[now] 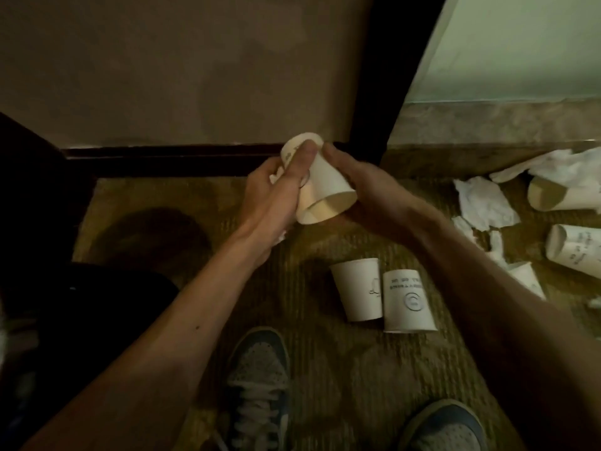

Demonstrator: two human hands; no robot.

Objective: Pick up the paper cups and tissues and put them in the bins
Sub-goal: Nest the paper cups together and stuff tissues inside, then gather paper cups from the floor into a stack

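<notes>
Viewpoint: head camera, looking down past both forearms onto carpet [156, 203].
Left hand [273, 193]: curling round rear cup [300, 145], thumb lying along front cup [325, 190], also trapping tissue wad [275, 178] against the palm.
Right hand [367, 190]: cradling the front cup from its far side, fingers bending round the wall, thumb tip touching near the base.
Reason for hold: probably nesting the two cups into one stack and keeping the tissue tucked in, so leaving one hand free for further pickups.
Front cup attitude: tilting, open mouth facing down toward the camera.
Floor cup pair [356, 289]: sitting just beside each other below the hands; lying or mouth-down, not telling which.
Scattered tissues [484, 203]: spreading over the right side, mixing with side-lying cups [559, 196].
Bins: not showing anywhere in this view.
Progress: judging early, with most litter remaining on the carpet.
Edges: skirting board [162, 154] running just beyond the hands; dark post [367, 76] rising behind them.
Shoes [260, 379]: standing near the floor cup pair, narrowing foot room there.
Open room: bare carpet lying between the hands and the pair, allowing a straight reach down.
Left margin: too dim for identifying.
</notes>
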